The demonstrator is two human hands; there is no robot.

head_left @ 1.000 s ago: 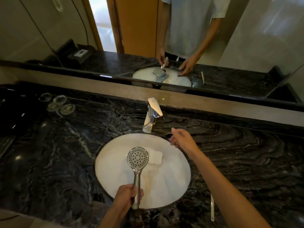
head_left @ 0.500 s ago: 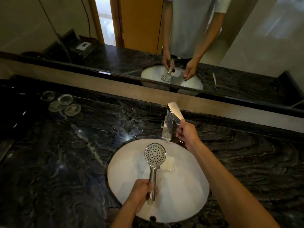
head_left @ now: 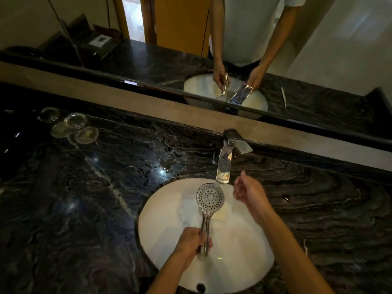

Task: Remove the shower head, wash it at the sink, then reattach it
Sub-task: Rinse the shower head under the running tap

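Gripping the chrome shower head [head_left: 210, 198] by its handle, the left hand [head_left: 191, 242] is holding it face-up over the white sink basin [head_left: 169, 240], just beneath the faucet spout [head_left: 223, 166]. Right hand [head_left: 247, 190] is hovering beside, fingers loose, grasping nothing (water flow unclear). Advisable: tilting the perforated face into the stream, rubbing the nozzles.

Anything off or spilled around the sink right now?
Water droplets are splashed on the dark countertop left of the faucet. A pale sponge-like piece lies in the basin. Nothing looks damaged.
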